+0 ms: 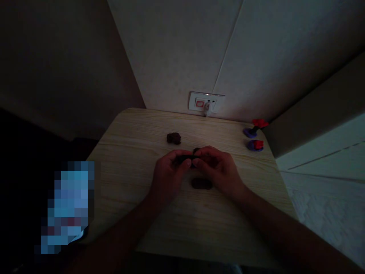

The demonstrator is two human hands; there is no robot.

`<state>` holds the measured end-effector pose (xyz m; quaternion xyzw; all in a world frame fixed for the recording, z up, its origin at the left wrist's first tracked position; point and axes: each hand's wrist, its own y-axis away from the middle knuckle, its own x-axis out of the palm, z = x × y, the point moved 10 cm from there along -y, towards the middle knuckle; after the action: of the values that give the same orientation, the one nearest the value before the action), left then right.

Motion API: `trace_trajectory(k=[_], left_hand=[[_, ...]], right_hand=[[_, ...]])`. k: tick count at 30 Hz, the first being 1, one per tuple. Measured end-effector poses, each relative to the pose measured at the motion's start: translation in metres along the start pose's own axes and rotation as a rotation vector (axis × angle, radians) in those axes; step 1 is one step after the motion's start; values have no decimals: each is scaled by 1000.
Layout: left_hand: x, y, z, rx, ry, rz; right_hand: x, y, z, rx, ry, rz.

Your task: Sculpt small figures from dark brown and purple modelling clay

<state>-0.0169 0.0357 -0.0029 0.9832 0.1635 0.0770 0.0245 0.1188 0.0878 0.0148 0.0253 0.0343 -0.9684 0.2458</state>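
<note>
Over the middle of the wooden table, my left hand (pixel 168 171) and my right hand (pixel 221 167) meet, fingers and thumbs closed on a thin, dark piece of modelling clay (pixel 186 157). Fingers cover part of it, and the dim light blurs its outline. Just below my right hand lies a flat, rounded dark brown clay slab (pixel 202 183). Beyond my hands, a rough dark brown clay lump (pixel 173 138) rests on the tabletop, touched by neither hand.
Two small purple-and-red figures, one upright (pixel 251 131) and one lower (pixel 255 145), stand at the table's (pixel 137 133) right back edge. A wall socket (pixel 207 102) with a plug is behind. A blurred-out bright screen (pixel 70 203) is at left.
</note>
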Motion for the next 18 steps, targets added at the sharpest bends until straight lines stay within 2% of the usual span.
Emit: trace_trajectory(k=[4,6,8,13,18], left_hand=[[-5,2,2,-2,54,-31],[-6,2,6,-10,97,-31],[-6,1,11,-26,161,-19],[-1,1,21,-131,340,0],[7,0,21,-214,482,16]], right_hand=[[6,3,9,-96,253,49],[10,6,11,-114,312,65],[12,7,8,-59,230,71],[17,7,-12,196,-157,63],[17,0,-14,227,-325,66]])
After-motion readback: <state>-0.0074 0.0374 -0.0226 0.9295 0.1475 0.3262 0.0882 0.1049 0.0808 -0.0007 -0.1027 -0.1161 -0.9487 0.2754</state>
